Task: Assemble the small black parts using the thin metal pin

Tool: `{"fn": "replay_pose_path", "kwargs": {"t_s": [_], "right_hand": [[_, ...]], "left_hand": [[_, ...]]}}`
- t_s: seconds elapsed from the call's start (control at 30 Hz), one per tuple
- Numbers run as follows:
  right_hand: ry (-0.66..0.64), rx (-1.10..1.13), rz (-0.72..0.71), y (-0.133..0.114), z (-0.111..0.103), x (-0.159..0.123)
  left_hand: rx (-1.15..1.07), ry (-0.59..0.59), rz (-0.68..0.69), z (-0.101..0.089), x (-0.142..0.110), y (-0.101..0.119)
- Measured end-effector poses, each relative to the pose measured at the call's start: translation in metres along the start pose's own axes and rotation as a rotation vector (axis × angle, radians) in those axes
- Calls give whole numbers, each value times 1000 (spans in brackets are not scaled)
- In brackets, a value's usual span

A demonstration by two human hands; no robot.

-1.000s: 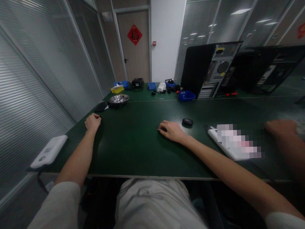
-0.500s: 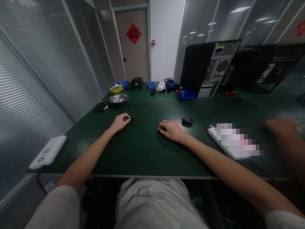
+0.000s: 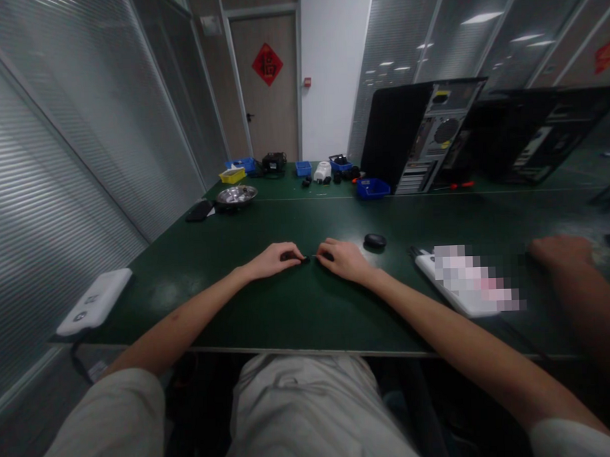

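Over the middle of the green table (image 3: 268, 316), my left hand (image 3: 279, 259) pinches a small dark piece (image 3: 307, 259) between thumb and fingertips. It is too small to name. Facing it from the right, my right hand (image 3: 343, 259) is closed on a thin, pale, pin-like piece (image 3: 314, 256) whose tip sticks out to the left. A narrow gap seems to lie between the two pieces; whether they touch I cannot tell. Just beyond my right hand lies a black computer mouse (image 3: 375, 241).
A metal bowl (image 3: 237, 196) with small parts and a black phone-like object (image 3: 199, 211) stand back left. Blue bins (image 3: 373, 188) and an opened computer case (image 3: 422, 138) line the back. A white device (image 3: 95, 302) lies left, a power bank-like one (image 3: 460, 286) right, near another person's hand (image 3: 561, 256).
My left hand has moved right and nearer to me, bringing its small dark piece close to my right hand. My right hand stays almost where it was.
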State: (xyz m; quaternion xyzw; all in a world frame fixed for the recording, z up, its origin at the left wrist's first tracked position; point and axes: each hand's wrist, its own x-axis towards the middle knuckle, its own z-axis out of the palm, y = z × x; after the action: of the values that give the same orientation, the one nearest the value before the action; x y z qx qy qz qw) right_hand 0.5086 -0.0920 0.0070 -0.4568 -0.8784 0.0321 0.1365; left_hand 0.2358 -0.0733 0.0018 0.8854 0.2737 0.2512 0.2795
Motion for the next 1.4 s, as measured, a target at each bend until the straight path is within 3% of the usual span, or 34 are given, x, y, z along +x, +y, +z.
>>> {"fn": "replay_pose_path", "kwargs": {"t_s": [0.3, 0.7, 1.4], "right_hand": [[70, 22, 43, -9, 6, -1], [19, 16, 26, -11, 0, -2], [106, 34, -102, -4, 12, -2]], "left_hand": [[4, 15, -61, 1, -1, -5], [83, 24, 22, 1, 0, -6], [103, 19, 59, 1, 1, -13]]}}
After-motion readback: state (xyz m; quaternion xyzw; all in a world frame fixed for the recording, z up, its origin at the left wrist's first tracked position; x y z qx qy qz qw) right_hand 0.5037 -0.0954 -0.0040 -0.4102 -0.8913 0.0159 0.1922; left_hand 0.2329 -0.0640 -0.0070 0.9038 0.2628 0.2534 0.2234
